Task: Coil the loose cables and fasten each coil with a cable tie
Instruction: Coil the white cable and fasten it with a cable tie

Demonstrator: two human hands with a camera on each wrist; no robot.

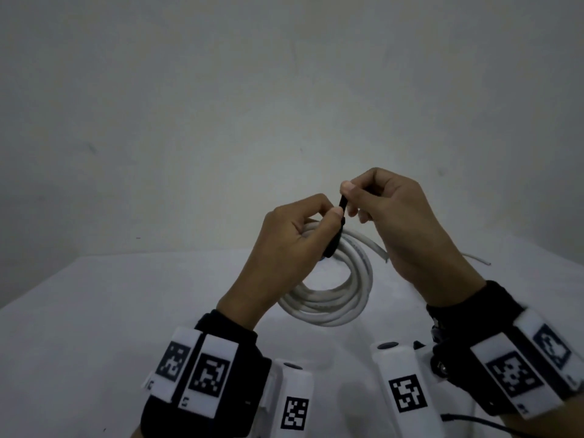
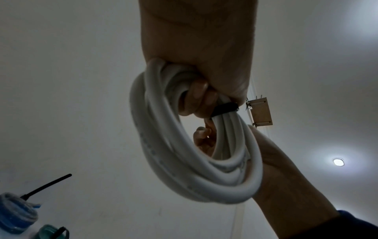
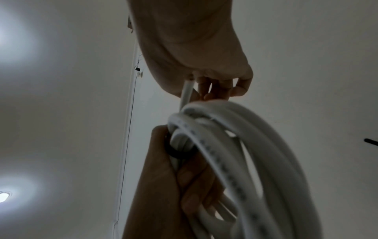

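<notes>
Head view: white cable coil [image 1: 331, 298] fully wound, held above the table [image 1: 94, 327]. Left hand [image 1: 290, 248] grasps the bundle; right hand [image 1: 388, 210] pinches the tail of the black cable tie [image 1: 339, 222] looped round it. Cinching appears unfinished; a stray cable end [image 1: 477, 259] lies beyond.

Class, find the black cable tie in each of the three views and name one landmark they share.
Head: black cable tie at centre, wrapped over the coil's top, its tail pinched by the right hand.
Left wrist: right of centre, a band across the strands.
Right wrist: centre-left, against the left hand.
Shared landmark: white cable coil.
</notes>
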